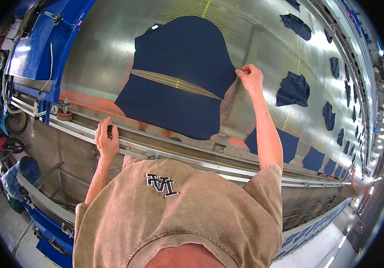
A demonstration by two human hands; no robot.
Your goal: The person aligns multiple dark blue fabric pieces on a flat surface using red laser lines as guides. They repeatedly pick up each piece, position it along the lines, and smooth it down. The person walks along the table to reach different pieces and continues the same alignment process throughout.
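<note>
Two navy fabric pieces lie flat on the long shiny table (96, 58). The far fabric piece (183, 49) has a rounded far edge and a small white label (155, 27) at its upper left. Closer to me is the near fabric piece (169, 105), and a narrow lens-shaped gap with yellow markings runs between the two. My right hand (251, 77) pinches the right corner of the far piece between thumb and fingertips. At the table's front edge, my left hand (107, 140) rests with bent fingers, thumb apart, nothing visible in it.
A blue machine frame (55, 53) stands at the left above a metal rail (84, 132). Crumpled navy fabric bundles (293, 89) lie toward the far right. More flat navy pieces (278, 143) line the front edge to my right. Yellow and red lines mark the tabletop.
</note>
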